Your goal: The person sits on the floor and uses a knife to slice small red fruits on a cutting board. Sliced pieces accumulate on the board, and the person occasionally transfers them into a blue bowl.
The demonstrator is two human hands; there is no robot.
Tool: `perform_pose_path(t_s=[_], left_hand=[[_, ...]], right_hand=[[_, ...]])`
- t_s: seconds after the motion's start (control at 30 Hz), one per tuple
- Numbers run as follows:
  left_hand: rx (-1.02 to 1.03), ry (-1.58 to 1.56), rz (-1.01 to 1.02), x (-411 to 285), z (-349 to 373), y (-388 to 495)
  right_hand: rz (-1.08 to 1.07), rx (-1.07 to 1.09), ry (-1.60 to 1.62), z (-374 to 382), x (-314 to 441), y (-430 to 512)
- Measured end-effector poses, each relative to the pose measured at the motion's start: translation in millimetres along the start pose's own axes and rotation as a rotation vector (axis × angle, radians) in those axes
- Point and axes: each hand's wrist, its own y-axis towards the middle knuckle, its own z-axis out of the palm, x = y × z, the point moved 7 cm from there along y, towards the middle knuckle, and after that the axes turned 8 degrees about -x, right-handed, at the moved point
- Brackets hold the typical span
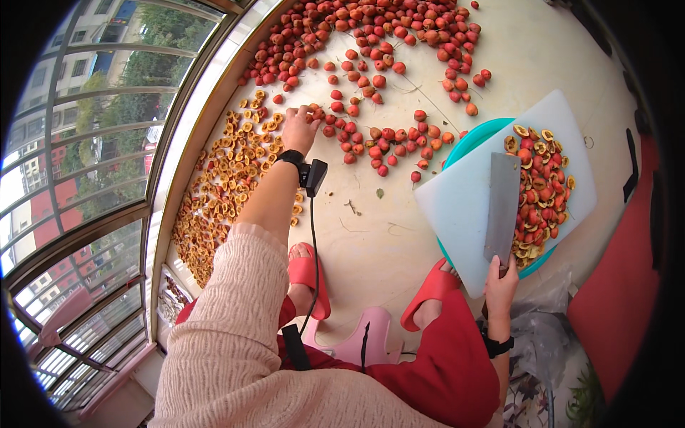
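Observation:
My left hand (298, 131) reaches forward to the floor, its fingertips at a whole red hawthorn fruit (317, 113) at the edge of the loose fruits. Whether the fingers have closed on that fruit is hard to tell. My right hand (502, 283) grips the handle of a cleaver (502, 206), whose broad blade lies flat over a white cutting board (460, 214). Cut hawthorn pieces (540, 200) are heaped on the board, right along the blade. Beneath the board, a turquoise basin (476, 140) shows at two sides.
Whole hawthorns (374, 32) cover the far floor. Cored hawthorn rings (230, 176) spread along the window wall at left. Nearby are my red slippers (310, 278), a pink plastic stool (350, 334), a clear plastic bag (540, 331) and a black cable (314, 251) from my left wrist.

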Motion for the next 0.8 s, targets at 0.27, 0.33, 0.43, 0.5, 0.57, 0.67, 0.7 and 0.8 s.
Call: perform_pose_path(t_s=[0.27,0.33,0.43,0.5,0.57,0.67,0.7,0.8], left_hand=[[-0.009,0.004,0.100,-17.0,14.8,-9.0],[0.011,-0.038,0.131,-16.3,18.8,-5.1],[0.054,-0.201,0.104,-9.4,23.6,1.1],[-0.001,-0.296,0.071,-3.6,18.9,1.9],[0.049,-0.483,-0.048,5.3,19.4,0.8],[0.201,-0.761,-0.255,18.0,23.1,-4.1],[0.210,-0.784,-0.287,20.8,22.3,-4.5],[0.175,-0.620,-0.222,21.2,14.3,-1.5]], right_hand=[[-0.047,-0.025,-0.033,0.6,1.2,-0.5],[-0.045,-0.024,-0.036,0.6,1.4,-0.7],[-0.049,-0.021,-0.042,1.0,2.2,-0.6],[-0.043,-0.012,-0.025,1.9,1.6,-0.6],[-0.064,-0.035,-0.061,1.0,1.6,-0.1],[-0.075,-0.040,-0.052,1.0,0.1,-0.4],[-0.083,-0.035,-0.016,1.2,0.6,-0.3],[-0.093,-0.037,-0.010,1.4,2.0,1.1]])
